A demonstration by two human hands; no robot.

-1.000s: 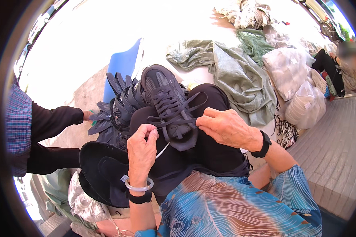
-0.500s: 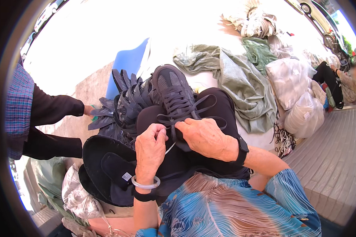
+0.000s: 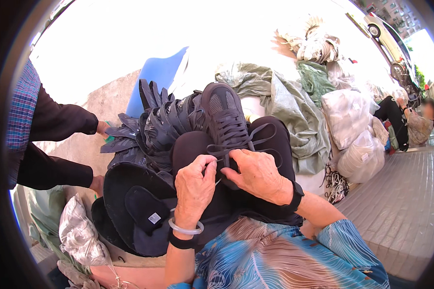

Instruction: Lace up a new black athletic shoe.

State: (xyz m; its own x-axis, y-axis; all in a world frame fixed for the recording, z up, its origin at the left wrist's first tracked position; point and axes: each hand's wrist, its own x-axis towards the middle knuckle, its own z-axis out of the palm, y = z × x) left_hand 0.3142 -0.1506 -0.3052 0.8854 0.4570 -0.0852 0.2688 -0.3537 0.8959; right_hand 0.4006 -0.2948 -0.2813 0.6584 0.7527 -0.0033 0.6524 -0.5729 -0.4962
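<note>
A dark grey shoe upper [image 3: 223, 103] with a mesh toe rests across my knees, toe pointing away. Flat dark shoelaces [image 3: 264, 131] cross its front and loop out to the right. My left hand [image 3: 196, 183] is closed, thumb and forefinger pinching at the lace near the shoe's lower end. Opposite it, my right hand [image 3: 261, 176] is closed on the lace, its fingertips against the shoe. A thin pale strand shows just below the left fingertips; what it belongs to is hidden.
More dark shoe uppers [image 3: 166, 125] are stacked left of my knees. A black hat-like item [image 3: 135, 202] lies beside my left arm. Green-grey cloth [image 3: 299, 120] and stuffed plastic bags [image 3: 361, 154] lie to the right. Another person's legs [image 3: 58, 120] stand at left; someone sits far right.
The view has shifted, so the shoe and both hands appear slightly lower and to the right. My hands stay at the laces, with the right fingers now a little more spread.
</note>
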